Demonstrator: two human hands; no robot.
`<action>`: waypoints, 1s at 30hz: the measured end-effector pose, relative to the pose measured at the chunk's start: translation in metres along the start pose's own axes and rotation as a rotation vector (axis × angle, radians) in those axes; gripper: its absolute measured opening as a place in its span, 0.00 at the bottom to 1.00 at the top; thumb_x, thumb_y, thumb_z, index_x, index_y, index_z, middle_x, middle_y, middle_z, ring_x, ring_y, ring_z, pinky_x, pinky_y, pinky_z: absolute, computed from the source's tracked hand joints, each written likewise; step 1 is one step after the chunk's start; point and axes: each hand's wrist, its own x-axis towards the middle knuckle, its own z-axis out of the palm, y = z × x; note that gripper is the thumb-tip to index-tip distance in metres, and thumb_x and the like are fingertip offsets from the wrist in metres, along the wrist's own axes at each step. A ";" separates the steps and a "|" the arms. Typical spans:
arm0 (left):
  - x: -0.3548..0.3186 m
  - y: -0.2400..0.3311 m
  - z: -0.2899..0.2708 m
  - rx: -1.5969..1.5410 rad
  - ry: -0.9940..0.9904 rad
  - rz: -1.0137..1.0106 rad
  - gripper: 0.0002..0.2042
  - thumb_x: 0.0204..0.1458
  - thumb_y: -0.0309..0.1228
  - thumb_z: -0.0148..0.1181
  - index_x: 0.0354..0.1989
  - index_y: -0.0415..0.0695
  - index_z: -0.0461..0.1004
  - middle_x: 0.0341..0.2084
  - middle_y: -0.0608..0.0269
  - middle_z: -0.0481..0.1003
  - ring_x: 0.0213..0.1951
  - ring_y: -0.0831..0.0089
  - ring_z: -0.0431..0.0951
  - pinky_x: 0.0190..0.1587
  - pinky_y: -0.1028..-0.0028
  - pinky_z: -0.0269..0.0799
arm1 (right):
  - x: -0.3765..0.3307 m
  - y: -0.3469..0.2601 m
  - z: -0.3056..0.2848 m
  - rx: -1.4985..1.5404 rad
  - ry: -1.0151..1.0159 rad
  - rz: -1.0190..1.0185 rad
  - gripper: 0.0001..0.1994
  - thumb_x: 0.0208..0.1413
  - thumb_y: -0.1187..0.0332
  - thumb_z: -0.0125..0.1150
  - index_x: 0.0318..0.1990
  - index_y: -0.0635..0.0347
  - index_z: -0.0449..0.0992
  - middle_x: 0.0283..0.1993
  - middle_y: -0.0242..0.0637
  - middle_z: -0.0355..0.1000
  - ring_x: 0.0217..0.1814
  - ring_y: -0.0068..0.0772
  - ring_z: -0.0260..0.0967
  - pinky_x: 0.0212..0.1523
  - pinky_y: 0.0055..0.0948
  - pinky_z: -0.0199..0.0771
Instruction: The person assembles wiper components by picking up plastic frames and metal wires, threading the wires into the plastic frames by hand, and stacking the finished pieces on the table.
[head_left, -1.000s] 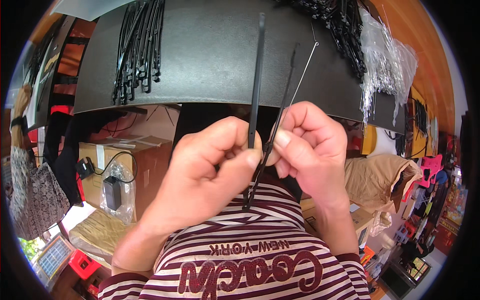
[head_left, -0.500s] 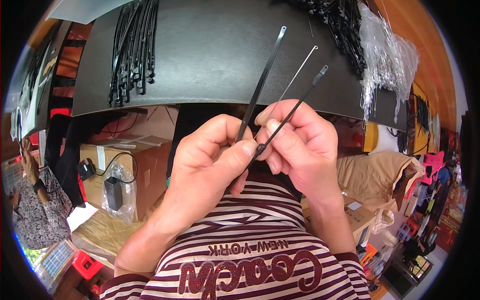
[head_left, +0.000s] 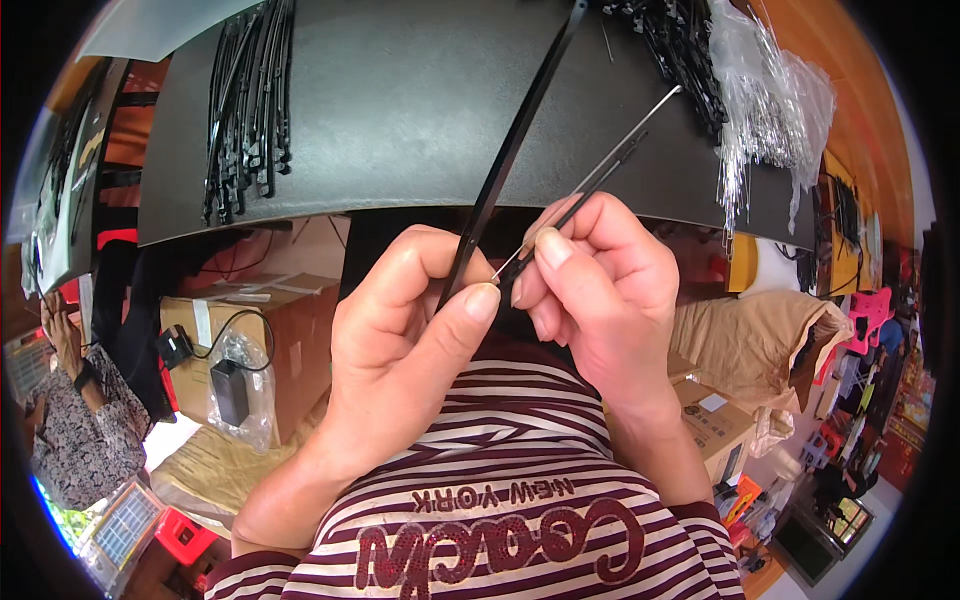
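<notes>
A flat black strip [head_left: 504, 165] is pinched in the left hand [head_left: 405, 320], by the table's [head_left: 400, 110] near edge. The right hand [head_left: 605, 290] pinches a thin black rod [head_left: 612, 165] and shiny wire [head_left: 630, 138]. Being so thin, the wire could slip. Wiggle room lies between two black bundles [head_left: 245, 110] [head_left: 685, 65].

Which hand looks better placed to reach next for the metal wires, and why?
Probably the right hand: it is nearer those metal wires, though it pinches a thin dark rod. The left hand is farther away, holding a long black strip.
</notes>
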 end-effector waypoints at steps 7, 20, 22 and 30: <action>0.005 -0.003 -0.005 0.453 0.020 0.234 0.04 0.52 0.18 0.53 0.35 0.37 0.67 0.28 0.64 0.66 0.28 0.82 0.64 0.29 0.82 0.62 | 0.003 0.000 0.000 -0.032 0.001 0.003 0.03 0.56 0.76 0.51 0.35 0.67 0.69 0.23 0.31 0.70 0.20 0.11 0.60 0.21 0.13 0.60; 0.007 -0.002 -0.002 0.517 0.017 0.213 0.07 0.47 0.16 0.55 0.33 0.37 0.67 0.29 0.60 0.67 0.27 0.77 0.67 0.29 0.79 0.65 | 0.005 0.001 -0.001 -0.058 -0.010 -0.056 0.07 0.53 0.76 0.50 0.39 0.67 0.69 0.26 0.34 0.71 0.20 0.13 0.61 0.18 0.11 0.56; 0.006 -0.001 -0.002 0.540 0.018 0.182 0.06 0.47 0.16 0.55 0.32 0.37 0.67 0.29 0.60 0.67 0.27 0.77 0.67 0.29 0.79 0.65 | 0.005 0.001 -0.003 -0.091 -0.018 -0.032 0.07 0.53 0.76 0.51 0.39 0.67 0.69 0.26 0.34 0.71 0.20 0.13 0.61 0.18 0.11 0.57; 0.004 0.004 0.003 0.321 0.041 -0.133 0.03 0.55 0.22 0.50 0.37 0.38 0.65 0.25 0.68 0.68 0.27 0.86 0.64 0.31 0.85 0.60 | 0.003 0.004 -0.003 -0.164 -0.010 -0.081 0.06 0.55 0.74 0.52 0.38 0.66 0.69 0.26 0.33 0.71 0.20 0.12 0.62 0.18 0.11 0.58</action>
